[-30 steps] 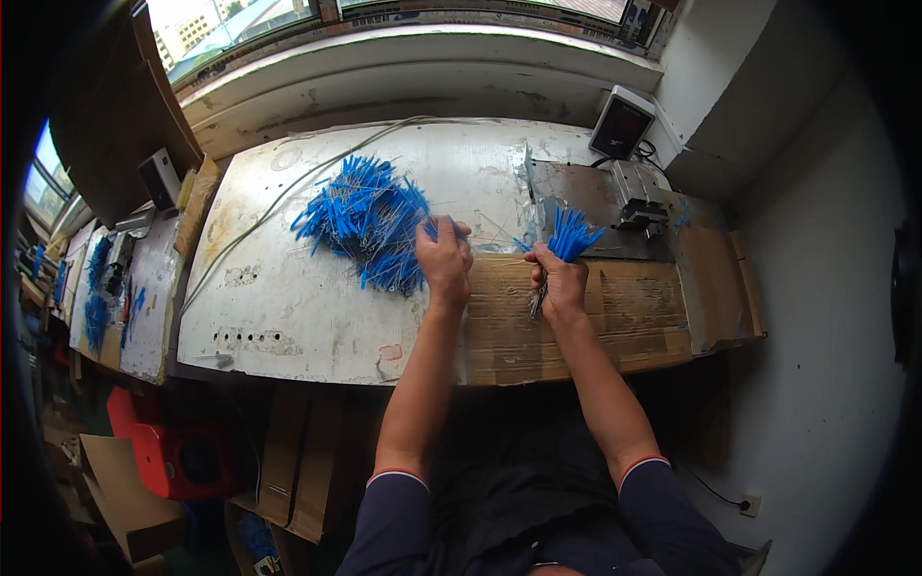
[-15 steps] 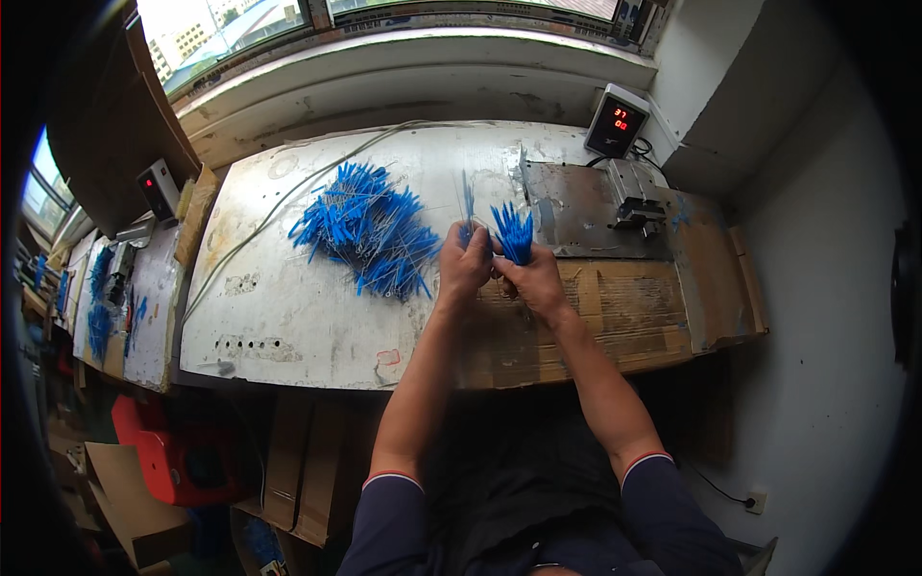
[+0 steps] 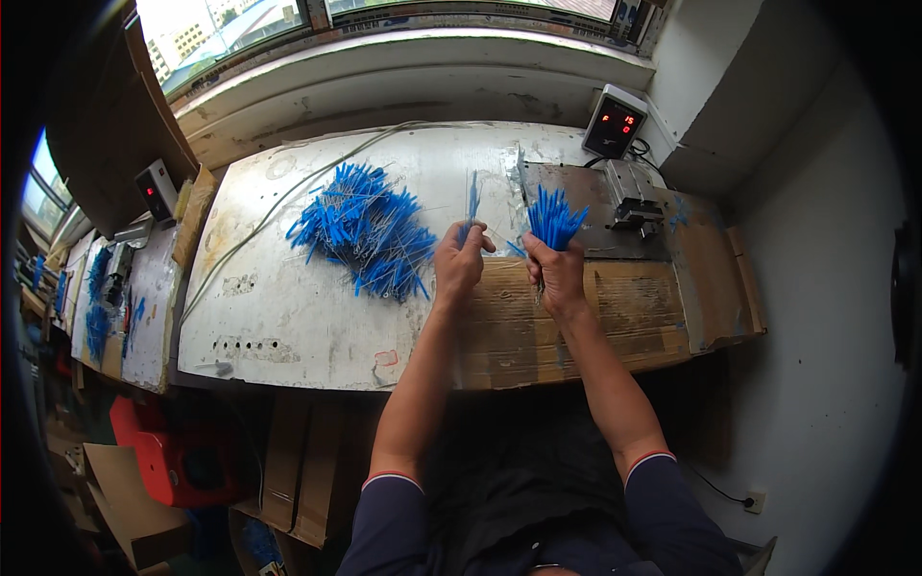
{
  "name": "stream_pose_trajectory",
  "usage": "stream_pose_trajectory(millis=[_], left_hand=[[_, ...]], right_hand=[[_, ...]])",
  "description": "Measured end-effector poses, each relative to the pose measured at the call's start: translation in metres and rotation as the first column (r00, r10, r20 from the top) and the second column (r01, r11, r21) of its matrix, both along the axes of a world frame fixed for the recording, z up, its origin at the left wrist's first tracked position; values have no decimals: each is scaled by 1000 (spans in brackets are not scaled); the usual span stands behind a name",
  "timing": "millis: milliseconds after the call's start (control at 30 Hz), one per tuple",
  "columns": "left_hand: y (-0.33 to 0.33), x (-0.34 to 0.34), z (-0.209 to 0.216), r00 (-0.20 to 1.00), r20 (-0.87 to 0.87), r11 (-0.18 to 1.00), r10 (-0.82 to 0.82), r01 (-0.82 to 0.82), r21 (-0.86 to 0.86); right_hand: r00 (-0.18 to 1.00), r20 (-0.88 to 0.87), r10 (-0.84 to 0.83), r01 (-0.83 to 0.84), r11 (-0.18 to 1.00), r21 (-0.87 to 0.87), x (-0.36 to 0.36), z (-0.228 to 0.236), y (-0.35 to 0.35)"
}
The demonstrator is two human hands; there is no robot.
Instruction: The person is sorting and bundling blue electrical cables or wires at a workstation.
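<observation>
Gripping a blue-tipped bundle [image 3: 557, 221] in my closed right hand [image 3: 559, 274], I'm pinching blurred blue pieces [image 3: 474, 197], count unclear, in my left hand [image 3: 461, 263], both pointing roughly toward twelve; the wiry blue pile [image 3: 360, 226] is lying around nine o'clock, nearer my left.

Ahead and right of the right hand [image 3: 559, 274], a metal plate [image 3: 576, 182] lies on the white table [image 3: 303, 312], bearing a fixture [image 3: 634, 197]; behind that, a display [image 3: 616, 122] glows red. Cardboard [image 3: 629, 293] covers the table nearer than the plate. Left of the left hand [image 3: 459, 264], a cable [image 3: 285, 194] crosses the table; farther left stands a second display [image 3: 157, 190]. Well ahead of both hands is a window [image 3: 226, 34]. Below and left are a red stool [image 3: 165, 468] and a carton [image 3: 320, 475]; far lower right, a socket [image 3: 757, 502].
</observation>
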State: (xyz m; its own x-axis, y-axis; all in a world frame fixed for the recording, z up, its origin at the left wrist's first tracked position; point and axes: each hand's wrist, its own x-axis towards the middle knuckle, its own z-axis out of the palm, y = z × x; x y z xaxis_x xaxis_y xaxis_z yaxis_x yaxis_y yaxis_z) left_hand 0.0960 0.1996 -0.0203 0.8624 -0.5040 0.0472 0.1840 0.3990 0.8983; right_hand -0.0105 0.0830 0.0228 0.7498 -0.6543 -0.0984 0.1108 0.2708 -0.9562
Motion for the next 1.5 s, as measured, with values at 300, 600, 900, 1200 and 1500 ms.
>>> stream_pose_trajectory(millis=[300, 600, 900, 1200, 1500], left_hand=[[-10, -15, -10, 949, 313, 989, 27, -71, 128], [-5, -25, -1, 527, 848, 838, 52, -485, 250], [-3, -25, 1, 678, 734, 894, 41, -353, 277], [-2, -14, -2, 915, 397, 948, -74, -59, 314], [-5, -13, -4, 911, 409, 950, 53, -173, 261]], right_hand=[[981, 182, -61, 73, 995, -62, 28, 7, 2], [988, 144, -49, 39, 996, 74, 26, 1, -2], [949, 244, -198, 127, 951, 281, 27, 11, -37], [912, 262, -316, 219, 915, 339, 14, 7, -72], [977, 152, -148, 128, 983, 133, 18, -13, -23]])
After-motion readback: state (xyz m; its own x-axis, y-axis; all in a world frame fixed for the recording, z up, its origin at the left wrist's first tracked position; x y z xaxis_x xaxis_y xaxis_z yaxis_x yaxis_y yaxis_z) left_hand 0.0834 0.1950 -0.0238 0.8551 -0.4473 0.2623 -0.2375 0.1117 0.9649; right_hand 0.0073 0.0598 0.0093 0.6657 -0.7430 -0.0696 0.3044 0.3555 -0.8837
